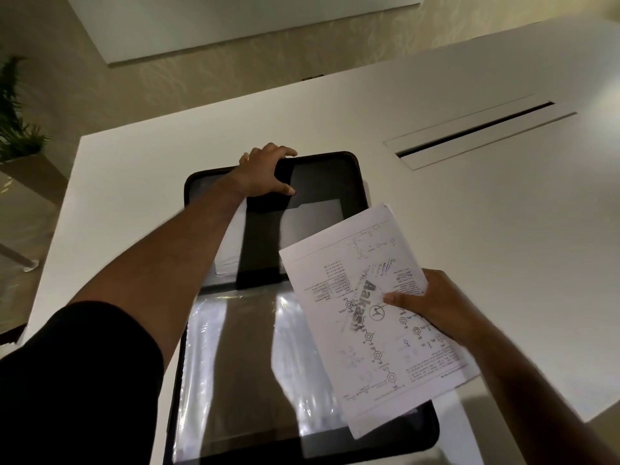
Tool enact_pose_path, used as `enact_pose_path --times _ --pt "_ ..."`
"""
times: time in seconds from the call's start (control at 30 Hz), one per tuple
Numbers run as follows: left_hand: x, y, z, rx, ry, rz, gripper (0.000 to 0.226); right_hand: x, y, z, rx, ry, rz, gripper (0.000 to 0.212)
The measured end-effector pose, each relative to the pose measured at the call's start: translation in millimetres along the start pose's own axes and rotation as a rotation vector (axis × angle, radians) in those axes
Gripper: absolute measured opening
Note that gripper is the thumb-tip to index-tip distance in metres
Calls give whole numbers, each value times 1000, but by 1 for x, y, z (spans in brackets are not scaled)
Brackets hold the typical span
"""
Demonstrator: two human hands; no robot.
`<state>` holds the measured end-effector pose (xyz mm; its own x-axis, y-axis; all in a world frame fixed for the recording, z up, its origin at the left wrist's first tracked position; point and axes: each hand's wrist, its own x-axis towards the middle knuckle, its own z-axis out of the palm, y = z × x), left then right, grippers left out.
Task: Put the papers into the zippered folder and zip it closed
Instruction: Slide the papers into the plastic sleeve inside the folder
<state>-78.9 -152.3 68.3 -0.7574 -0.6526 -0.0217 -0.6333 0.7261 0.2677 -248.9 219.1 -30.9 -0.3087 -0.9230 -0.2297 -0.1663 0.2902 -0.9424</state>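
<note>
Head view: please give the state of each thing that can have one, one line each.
zippered folder: open, unzipped, lying on the table.
papers: outside the folder, held above it.
left hand: fingers grip the far edge of the folder's lid.
right hand: holds the papers.
plastic sleeve: flat inside the folder.

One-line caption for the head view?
Left hand holds the open zippered folder by its far edge; right hand holds papers above it.
</note>
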Motion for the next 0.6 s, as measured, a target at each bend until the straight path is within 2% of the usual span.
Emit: enact_pose_path --times 0.13,0.3,0.43,0.5,0.6 --pt "-10 14 6 -39 92 -27 86 -1 1 -1 11 4 -6 32" --pt "-54 37 33 -352 331 -62 45 -6 5 -11 2 42 -1 43" --pt "-110 56 78 -441 452 -145 25 -13 5 -26 3 73 -4 42" --pt "-140 64 101 -494 478 -188 20 -18 5 -35 13 89 -4 41" --pt "-188 89 132 -623 426 -344 11 -24 6 -46 9 107 -7 38"
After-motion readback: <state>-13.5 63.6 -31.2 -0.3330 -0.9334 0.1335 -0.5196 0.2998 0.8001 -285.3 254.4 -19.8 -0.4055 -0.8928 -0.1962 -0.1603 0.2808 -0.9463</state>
